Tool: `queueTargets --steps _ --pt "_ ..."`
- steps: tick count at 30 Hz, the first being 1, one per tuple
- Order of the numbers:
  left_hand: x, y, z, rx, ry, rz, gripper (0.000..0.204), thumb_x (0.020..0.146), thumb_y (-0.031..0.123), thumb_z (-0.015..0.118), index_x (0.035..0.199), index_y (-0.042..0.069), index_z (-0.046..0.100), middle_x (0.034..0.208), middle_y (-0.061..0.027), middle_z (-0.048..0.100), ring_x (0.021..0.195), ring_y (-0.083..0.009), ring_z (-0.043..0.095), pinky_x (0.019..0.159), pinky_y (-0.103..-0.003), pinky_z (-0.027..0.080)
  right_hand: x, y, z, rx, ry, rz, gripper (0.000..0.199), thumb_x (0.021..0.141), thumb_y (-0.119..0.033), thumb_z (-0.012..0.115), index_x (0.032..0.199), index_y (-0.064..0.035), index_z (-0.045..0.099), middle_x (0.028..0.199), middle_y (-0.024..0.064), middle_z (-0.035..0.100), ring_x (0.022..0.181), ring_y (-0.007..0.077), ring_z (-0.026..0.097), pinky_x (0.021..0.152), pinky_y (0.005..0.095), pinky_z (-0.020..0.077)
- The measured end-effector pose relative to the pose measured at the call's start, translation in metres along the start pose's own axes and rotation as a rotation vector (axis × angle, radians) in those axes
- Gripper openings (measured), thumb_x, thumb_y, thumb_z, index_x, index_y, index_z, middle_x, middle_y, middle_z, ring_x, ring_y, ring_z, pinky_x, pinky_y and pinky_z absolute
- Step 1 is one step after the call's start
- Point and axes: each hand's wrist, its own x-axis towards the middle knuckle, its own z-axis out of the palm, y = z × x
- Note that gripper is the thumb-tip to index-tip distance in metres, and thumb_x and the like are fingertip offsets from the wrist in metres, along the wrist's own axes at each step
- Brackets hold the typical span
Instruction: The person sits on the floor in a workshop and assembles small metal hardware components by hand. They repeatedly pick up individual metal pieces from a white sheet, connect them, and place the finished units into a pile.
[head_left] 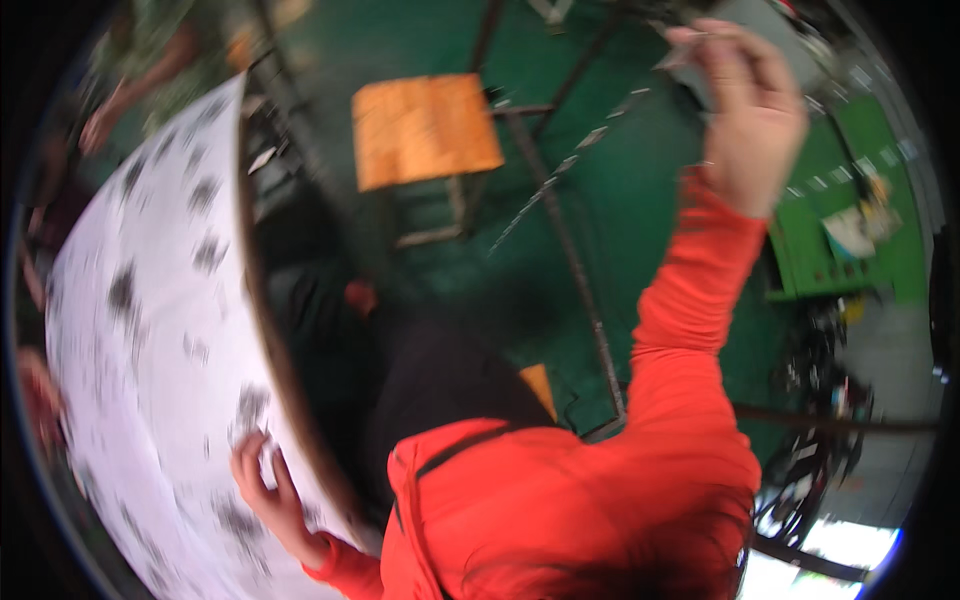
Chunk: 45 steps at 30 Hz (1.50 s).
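White table (150, 330) with blurred dark pieces (122, 290), left hand (262, 485) resting on it

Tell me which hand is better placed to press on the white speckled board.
Probably left: the left hand already rests on the white speckled board, while the right hand is raised far away.

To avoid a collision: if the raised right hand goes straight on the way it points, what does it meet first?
Probably the grey panel just beyond the fingertips of the right hand; blur leaves depth unclear.
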Motion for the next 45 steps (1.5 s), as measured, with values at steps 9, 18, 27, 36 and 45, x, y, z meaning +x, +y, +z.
queueTargets --steps 9,18,27,36,45 --pt "0.058 0.035 0.1 -0.119 -0.262 0.239 0.029 0.08 0.002 0.068 0.109 0.006 0.062 0.124 -0.0148 0.053 0.118 -0.034 0.05 0.1 -0.042 0.04 -0.026 -0.004 -0.081 0.015 0.194 0.087 0.013 0.09 0.001 0.064 0.1 0.0061 0.06 0.098 0.0099 0.065 0.089 0.0183 0.068 0.075 0.0275 0.0546" --pt "0.083 -0.039 0.149 0.438 0.029 0.303 0.039 0.081 0.012 0.067 0.119 0.011 0.055 0.135 -0.0147 0.047 0.131 -0.0353 0.041 0.111 -0.049 0.028 0.003 -0.028 -0.175 -0.162 0.249 0.028 0.013 0.091 -0.005 0.065 0.098 0.0057 0.062 0.096 0.0102 0.066 0.088 0.0197 0.068 0.079 0.0312 0.0547" --pt "0.083 -0.052 0.156 0.41 -0.011 0.283 0.028 0.08 0.01 0.064 0.107 0.006 0.058 0.13 -0.0161 0.052 0.129 -0.0353 0.042 0.113 -0.049 0.027 0.054 -0.066 -0.257 -0.244 0.338 0.041 0.018 0.091 -0.009 0.067 0.103 0.0043 0.062 0.096 0.008 0.066 0.09 0.0197 0.069 0.082 0.029 0.0542" --pt "0.08 -0.054 0.162 0.397 -0.025 0.291 0.024 0.078 0.01 0.065 0.1 0.005 0.058 0.125 -0.0155 0.052 0.127 -0.0348 0.043 0.115 -0.05 0.025 0.133 -0.098 -0.327 -0.373 0.366 -0.026 0.023 0.092 -0.01 0.065 0.108 0.0054 0.06 0.103 0.0099 0.065 0.098 0.0204 0.067 0.088 0.0315 0.0524" --pt "0.081 -0.059 0.161 0.41 -0.026 0.257 0.021 0.077 0.009 0.066 0.097 0.005 0.06 0.12 -0.0151 0.055 0.124 -0.0314 0.046 0.115 -0.048 0.024 0.212 -0.085 -0.336 -0.681 0.528 -0.202 0.013 0.08 -0.011 0.072 0.081 0.0018 0.072 0.069 0.0083 0.069 0.059 0.0132 0.063 0.054 0.0258 0.0474"
